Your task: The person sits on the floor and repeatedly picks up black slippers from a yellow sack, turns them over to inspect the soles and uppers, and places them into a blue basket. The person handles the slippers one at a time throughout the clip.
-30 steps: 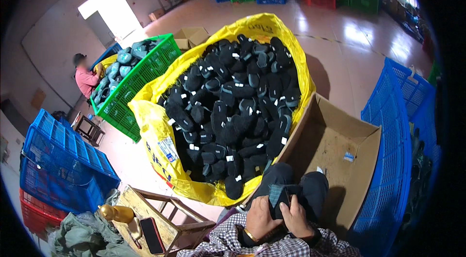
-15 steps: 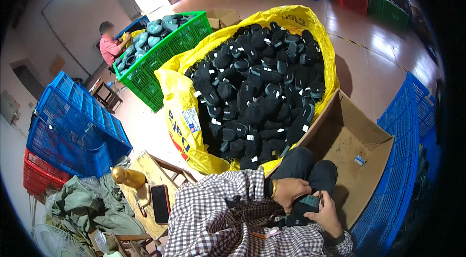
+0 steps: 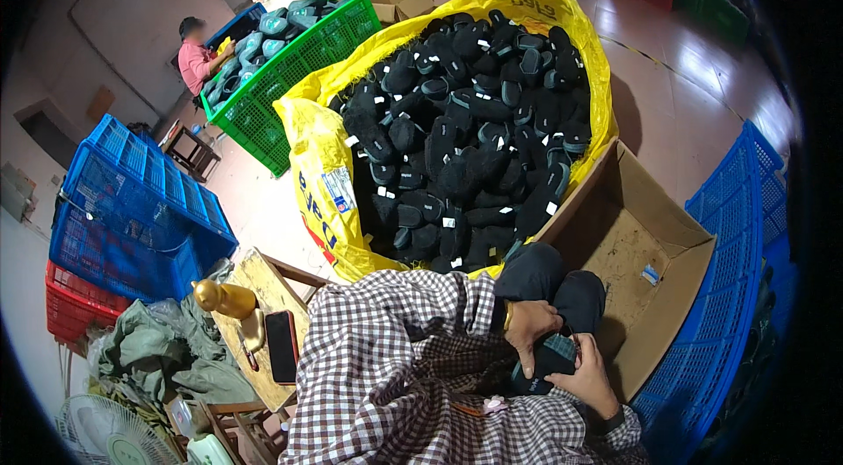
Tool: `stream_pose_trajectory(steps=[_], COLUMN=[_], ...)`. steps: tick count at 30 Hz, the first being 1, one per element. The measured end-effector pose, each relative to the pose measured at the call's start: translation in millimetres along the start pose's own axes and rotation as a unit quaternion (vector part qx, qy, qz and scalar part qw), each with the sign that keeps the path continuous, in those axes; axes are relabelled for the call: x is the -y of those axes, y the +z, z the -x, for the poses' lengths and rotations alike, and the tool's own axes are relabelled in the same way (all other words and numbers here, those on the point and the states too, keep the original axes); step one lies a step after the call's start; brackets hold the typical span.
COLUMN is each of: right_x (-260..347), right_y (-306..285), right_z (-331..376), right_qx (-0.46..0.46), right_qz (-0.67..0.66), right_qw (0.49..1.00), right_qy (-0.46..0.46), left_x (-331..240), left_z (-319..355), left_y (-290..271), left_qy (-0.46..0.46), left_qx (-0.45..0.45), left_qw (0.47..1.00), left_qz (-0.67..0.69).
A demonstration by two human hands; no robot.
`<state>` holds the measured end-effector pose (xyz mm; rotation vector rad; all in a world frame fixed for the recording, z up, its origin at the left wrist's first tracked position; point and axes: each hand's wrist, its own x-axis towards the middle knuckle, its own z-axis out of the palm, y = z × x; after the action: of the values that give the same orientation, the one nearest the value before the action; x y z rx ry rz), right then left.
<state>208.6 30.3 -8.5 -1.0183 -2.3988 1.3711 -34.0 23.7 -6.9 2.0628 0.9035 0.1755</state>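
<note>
A dark slipper (image 3: 555,358) with a greenish plaid patch rests in my lap, between my two hands. My left hand (image 3: 532,330) grips it from the left, the thumb stretched down across it and the other fingers bent round its far side. From the right, my right hand (image 3: 590,382) closes on the slipper's other edge with thumb and fingers. Something small and dark shows by the right fingertips, too small to name. Past my knees, a big yellow woven bag (image 3: 587,79) holds a heap of black slippers (image 3: 465,149) with small white tags.
An open cardboard box (image 3: 654,245) stands at my right, beside blue crates (image 3: 711,324). To my left, a small wooden table (image 3: 283,395) carries a phone (image 3: 282,346) and a golden bottle (image 3: 230,299). Beyond is a green crate (image 3: 290,83) of slippers, near another person (image 3: 195,65).
The view has dipped, so the scene sits higher in the picture. My left thumb has come down over the slipper, and its plaid part shows more between my hands.
</note>
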Motion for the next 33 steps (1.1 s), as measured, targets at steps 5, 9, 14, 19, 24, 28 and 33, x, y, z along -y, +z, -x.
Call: stream_pose_trajectory(steps=[5,9,14,19,24,28,33], right_x=[-0.4,-5.3,-10.2,5.1,-7.8,-16.2,-21.4], right_y=[0.7,2.1,3.2,-12.7,-8.9,-5.5,6.4], right_z=[-0.7,-4.2,-9.2,-10.8,-6.4,-5.5,-3.1], right_qx=[-0.018,-0.003,0.002,0.067,0.049,0.027,-0.037], right_qz=[0.027,-0.002,0.037,0.007,0.007,0.045,0.031], right_qw=[0.999,1.000,0.998,0.997,0.998,0.996,0.998], right_qy=[-0.022,-0.020,-0.046,0.027,-0.031,-0.065,-0.049], left_x=[-12.7,-15.9,-13.0,-13.5,-14.0,-21.8,-17.9], left_z=[2.7,8.0,6.4,10.6,11.6,10.5,12.0], left_y=[3.6,12.8,10.0,7.2,10.3,10.9,28.5], left_qy=[-0.043,-0.044,-0.028,-0.042,-0.047,-0.032,-0.014], left_qx=[-0.041,-0.107,-0.103,-0.090,-0.096,-0.122,-0.217], left_qw=[0.998,0.993,0.994,0.994,0.994,0.992,0.976], left_qz=[0.002,0.000,-0.010,-0.035,0.004,-0.001,-0.029])
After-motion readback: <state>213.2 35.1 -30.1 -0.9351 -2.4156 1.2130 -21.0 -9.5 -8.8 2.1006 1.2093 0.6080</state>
